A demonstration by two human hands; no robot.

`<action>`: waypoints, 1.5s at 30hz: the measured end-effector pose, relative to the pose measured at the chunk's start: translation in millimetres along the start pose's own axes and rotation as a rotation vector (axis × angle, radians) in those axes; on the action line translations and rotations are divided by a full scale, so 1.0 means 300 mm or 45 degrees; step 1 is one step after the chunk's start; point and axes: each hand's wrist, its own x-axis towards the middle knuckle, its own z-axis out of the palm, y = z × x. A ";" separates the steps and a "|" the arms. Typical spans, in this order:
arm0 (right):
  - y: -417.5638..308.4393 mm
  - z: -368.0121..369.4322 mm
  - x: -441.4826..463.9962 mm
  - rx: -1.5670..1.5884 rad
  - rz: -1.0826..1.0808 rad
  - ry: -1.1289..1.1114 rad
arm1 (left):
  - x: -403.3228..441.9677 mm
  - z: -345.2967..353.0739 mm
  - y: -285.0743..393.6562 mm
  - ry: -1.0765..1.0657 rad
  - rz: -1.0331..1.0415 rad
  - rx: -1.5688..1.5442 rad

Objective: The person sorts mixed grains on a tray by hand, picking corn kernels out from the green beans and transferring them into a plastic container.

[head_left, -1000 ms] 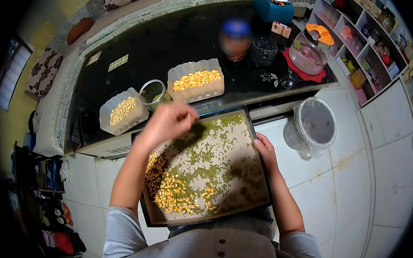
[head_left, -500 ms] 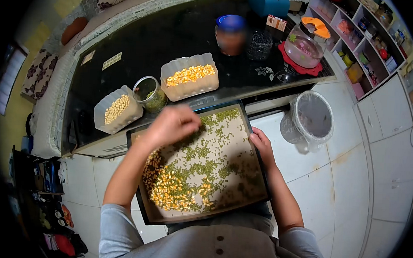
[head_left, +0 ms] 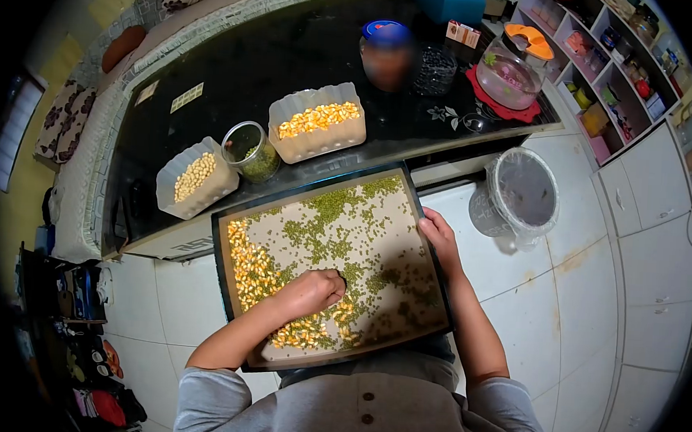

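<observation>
A shallow dark-rimmed tray (head_left: 427, 318) rests on the lap, its far side against the table edge. Small green beans (head_left: 331, 203) are scattered over its light bottom, and corn kernels (head_left: 250, 262) lie along its left and near-left part. Low over the tray, my left hand (head_left: 312, 292) has its fingers curled together among beans and kernels; anything inside them is hidden. My right hand (head_left: 439, 235) grips the tray's right rim, thumb on top. Beyond the tray stand a tub of corn kernels (head_left: 319, 122), a clear jar with green beans (head_left: 256, 163) and a tub of pale round beans (head_left: 197, 177).
On the black table (head_left: 209, 131) stand a blue-lidded jar (head_left: 385, 58), a clear dark-looking container (head_left: 434, 72) and a glass bowl (head_left: 510, 76) on a red mat. A lined bin (head_left: 519, 195) is on the floor at right, near the shelves (head_left: 604, 65).
My left hand has moved from the tray's far edge towards me, down to its lower middle, uncovering kernels along the left side. My right hand stays on the rim.
</observation>
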 end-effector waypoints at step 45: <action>-0.008 0.004 -0.003 -0.011 -0.008 0.005 | 0.202 -0.527 0.020 0.763 0.001 0.072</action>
